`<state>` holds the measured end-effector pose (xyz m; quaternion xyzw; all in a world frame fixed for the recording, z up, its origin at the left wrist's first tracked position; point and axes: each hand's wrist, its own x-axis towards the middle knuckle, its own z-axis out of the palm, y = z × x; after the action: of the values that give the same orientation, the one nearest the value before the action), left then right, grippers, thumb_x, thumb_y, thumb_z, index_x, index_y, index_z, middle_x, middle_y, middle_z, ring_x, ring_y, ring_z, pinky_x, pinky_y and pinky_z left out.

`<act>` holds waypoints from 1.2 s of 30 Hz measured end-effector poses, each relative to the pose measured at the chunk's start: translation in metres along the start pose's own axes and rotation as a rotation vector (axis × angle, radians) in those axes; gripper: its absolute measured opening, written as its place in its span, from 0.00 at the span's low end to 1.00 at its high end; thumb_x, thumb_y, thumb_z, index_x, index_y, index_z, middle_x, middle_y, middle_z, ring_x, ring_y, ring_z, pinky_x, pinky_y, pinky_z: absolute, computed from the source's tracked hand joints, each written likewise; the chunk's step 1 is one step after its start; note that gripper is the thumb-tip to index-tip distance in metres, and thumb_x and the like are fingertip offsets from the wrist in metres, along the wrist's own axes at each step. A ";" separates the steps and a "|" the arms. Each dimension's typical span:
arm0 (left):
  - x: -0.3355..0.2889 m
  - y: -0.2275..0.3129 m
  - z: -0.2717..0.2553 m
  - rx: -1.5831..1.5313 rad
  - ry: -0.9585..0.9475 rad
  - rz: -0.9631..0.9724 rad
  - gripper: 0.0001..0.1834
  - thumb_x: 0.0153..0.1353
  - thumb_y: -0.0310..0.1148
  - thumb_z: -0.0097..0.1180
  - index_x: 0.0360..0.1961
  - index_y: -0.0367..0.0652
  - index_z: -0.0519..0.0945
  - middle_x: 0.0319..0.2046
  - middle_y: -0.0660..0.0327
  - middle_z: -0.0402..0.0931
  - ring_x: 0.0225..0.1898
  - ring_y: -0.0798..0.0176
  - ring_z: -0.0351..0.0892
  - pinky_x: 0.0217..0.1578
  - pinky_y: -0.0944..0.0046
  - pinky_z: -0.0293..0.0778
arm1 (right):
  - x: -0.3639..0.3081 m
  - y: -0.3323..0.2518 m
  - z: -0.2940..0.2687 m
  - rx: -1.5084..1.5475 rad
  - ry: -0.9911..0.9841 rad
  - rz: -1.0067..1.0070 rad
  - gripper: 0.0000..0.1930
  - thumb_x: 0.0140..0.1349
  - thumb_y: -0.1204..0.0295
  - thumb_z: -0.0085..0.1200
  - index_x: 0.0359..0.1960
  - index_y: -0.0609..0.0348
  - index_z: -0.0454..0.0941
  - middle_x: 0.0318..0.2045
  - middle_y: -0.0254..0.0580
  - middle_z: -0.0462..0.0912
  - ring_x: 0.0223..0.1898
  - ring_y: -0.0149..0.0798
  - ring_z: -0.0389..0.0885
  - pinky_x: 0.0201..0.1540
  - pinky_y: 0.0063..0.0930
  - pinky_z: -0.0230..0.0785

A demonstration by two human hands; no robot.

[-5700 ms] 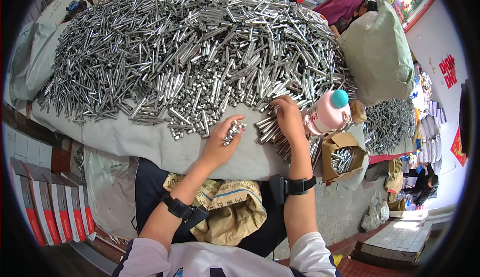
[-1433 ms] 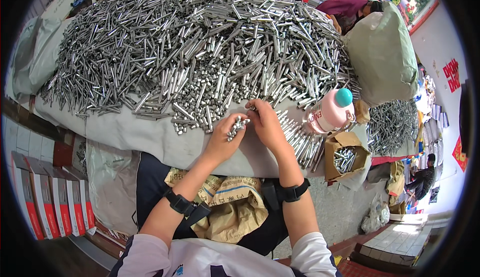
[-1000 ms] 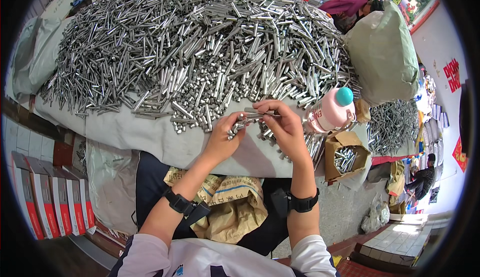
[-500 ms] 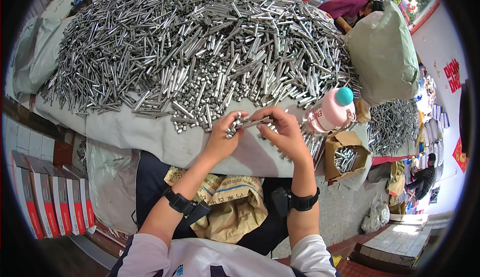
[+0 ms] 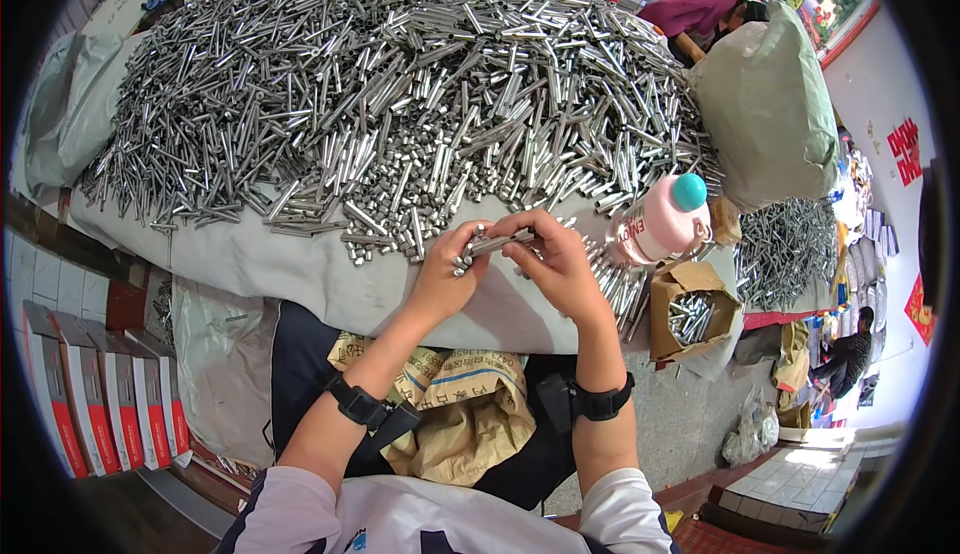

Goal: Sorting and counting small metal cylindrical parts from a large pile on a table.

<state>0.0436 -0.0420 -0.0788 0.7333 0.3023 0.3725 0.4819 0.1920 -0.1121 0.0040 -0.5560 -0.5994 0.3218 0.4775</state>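
Observation:
Over the near edge of the cloth-covered table my two hands meet around a silvery metal tube (image 5: 490, 245). My left hand (image 5: 443, 279) is closed on several short metal tubes, whose ends show between its fingers. My right hand (image 5: 562, 276) pinches the tube's right end between thumb and fingers; its fingertips partly hide it. Just beyond my hands lies a cluster of short metal pieces (image 5: 410, 194), at the foot of a broad heap of longer metal tubes (image 5: 300, 84). More tubes (image 5: 622, 289) lie to the right of my right hand.
A pink bottle with a teal cap (image 5: 660, 222) stands to the right, near an open cardboard box (image 5: 695, 319) holding metal pieces. Behind them sits a full pale green sack (image 5: 768, 104). Brown paper sacking (image 5: 465, 424) lies across my lap. Other people work at the far side.
My right hand has shifted slightly left, closer to my left hand, and its fingers have moved inward along the tube. My left hand has hardly moved.

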 end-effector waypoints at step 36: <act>0.001 -0.011 0.003 0.046 0.001 0.215 0.35 0.53 0.18 0.56 0.63 0.44 0.60 0.41 0.53 0.73 0.41 0.50 0.74 0.43 0.58 0.71 | 0.001 -0.020 0.019 -0.296 0.083 -0.206 0.20 0.54 0.82 0.55 0.50 0.60 0.74 0.38 0.47 0.79 0.41 0.48 0.78 0.44 0.34 0.70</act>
<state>0.0454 -0.0389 -0.0894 0.7722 0.2306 0.4155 0.4218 0.1674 -0.1118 0.0166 -0.5687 -0.6738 0.1561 0.4451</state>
